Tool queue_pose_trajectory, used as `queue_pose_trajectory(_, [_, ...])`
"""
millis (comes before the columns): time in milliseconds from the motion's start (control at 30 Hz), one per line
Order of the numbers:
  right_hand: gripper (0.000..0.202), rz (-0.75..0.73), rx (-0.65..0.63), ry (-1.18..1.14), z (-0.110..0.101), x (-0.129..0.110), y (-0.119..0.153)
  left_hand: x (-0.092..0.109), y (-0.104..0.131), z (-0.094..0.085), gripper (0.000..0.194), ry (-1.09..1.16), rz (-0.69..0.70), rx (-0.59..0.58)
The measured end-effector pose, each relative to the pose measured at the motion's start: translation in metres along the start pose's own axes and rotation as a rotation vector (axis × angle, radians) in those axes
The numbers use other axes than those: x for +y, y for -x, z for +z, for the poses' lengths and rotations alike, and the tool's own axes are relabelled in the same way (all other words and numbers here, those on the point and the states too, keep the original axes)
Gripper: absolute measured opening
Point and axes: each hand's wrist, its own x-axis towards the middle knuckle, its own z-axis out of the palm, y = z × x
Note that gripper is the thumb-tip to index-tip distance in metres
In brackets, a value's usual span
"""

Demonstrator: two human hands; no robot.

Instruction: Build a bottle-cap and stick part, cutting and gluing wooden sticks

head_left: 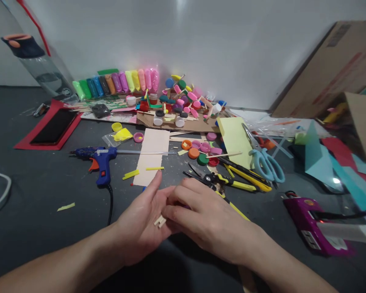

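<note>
Palm up, my left hand (146, 221) is cupped with its thumb stretched out, and it holds a few short wooden stick pieces (160, 221). My right hand (201, 207) lies over the left palm with its fingers curled and pressed together by the pieces. A purplish edge shows under those fingers, but what they hold is hidden. Beyond the left thumb is a pale rectangular card (152, 142), with a short yellow strip (155, 168) on it. Black-and-yellow pliers (232, 182) lie just past my right hand.
A blue glue gun (102, 158) with its cord lies left of the card. Several bottle caps (193, 153), a yellow cutter (250, 177) and blue-handled scissors (266, 162) lie to the right. Clay packets (118, 82) line the wall. A purple power strip (317, 226) sits far right.
</note>
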Motion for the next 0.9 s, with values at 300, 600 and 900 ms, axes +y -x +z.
queue_pose_trajectory(300, [0.022, 0.073, 0.100, 0.004, 0.001, -0.002, -0.001, 0.000, 0.003, 0.003, 0.062, 0.000, 0.053, -0.098])
queue_pose_trajectory(600, [0.019, 0.047, 0.123, -0.056, 0.000, -0.002, 0.002, -0.002, 0.005, 0.007, 0.069, -0.121, 0.073, -0.044])
queue_pose_trajectory(900, [0.018, 0.557, 0.359, -0.590, -0.006, -0.008, 0.003, 0.001, 0.015, 0.003, 0.019, -1.054, 0.690, 0.282])
